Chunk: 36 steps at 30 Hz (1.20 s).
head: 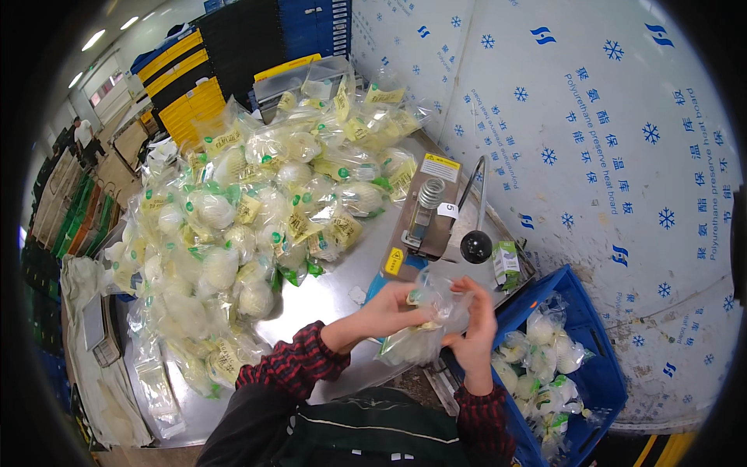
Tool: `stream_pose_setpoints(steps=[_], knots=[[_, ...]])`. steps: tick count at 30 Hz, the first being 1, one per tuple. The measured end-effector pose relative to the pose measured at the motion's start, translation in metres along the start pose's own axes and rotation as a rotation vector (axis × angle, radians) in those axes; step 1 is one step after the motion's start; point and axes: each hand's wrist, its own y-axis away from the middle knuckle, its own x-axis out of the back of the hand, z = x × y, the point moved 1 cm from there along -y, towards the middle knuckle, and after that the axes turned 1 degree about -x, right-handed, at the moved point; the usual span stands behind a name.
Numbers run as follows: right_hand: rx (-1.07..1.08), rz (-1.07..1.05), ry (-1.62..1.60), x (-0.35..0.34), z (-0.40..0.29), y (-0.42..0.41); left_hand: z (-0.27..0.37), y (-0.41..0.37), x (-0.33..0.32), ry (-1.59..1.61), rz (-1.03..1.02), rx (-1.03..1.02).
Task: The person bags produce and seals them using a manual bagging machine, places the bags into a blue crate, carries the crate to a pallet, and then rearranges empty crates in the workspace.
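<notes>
My left hand [388,309] grips the gathered side of a clear plastic bag [411,347] with a pale round vegetable inside. On the bag's other side, the fingers of my right hand [475,330] are curled around its loose top. Just beyond the hands stands a metal bench device [420,216], likely a bag-neck sealer, with a coil spring [430,192] and a lever ending in a black ball knob [476,247]. A large heap of similar bagged vegetables [262,210] covers the left and back of the steel table [315,306]. Their bags carry yellow labels and green marks.
At my right, a blue plastic crate [607,379] holds several bagged vegetables [548,350]. A small green-and-white box [506,262] stands beside the knob. Flat plastic bags [157,388] lie front left. Yellow crates [189,108] are stacked behind; a printed panel wall [583,175] bounds the right.
</notes>
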Motion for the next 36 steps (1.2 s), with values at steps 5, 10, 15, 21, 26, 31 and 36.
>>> stream_pose_setpoints(steps=[5,10,15,21,26,31,36], knots=[[-0.07,-0.099,0.475,-0.016,0.091,0.006,0.018,-0.049,0.009,-1.023,0.266,-0.647],[0.017,-0.116,0.635,-0.042,0.086,-0.024,0.007,-0.031,0.063,-0.779,0.787,-0.389],[-0.417,0.027,-0.646,-0.015,0.019,-0.051,-0.039,-0.009,0.096,-0.298,0.77,-0.255],[-0.472,-0.407,-1.063,-0.027,-0.011,-0.088,-0.034,-0.007,0.1,-0.236,0.739,-0.187],[-0.75,-0.379,-0.221,-0.018,0.087,0.099,-0.008,-0.023,0.067,-0.749,0.734,-0.389],[-0.622,-0.253,-0.503,-0.024,0.036,0.053,0.013,-0.015,0.056,-1.028,0.724,-0.439],[-0.184,-0.054,0.117,-0.011,0.065,0.006,-0.017,-0.045,-0.009,-0.97,0.381,-0.539]])
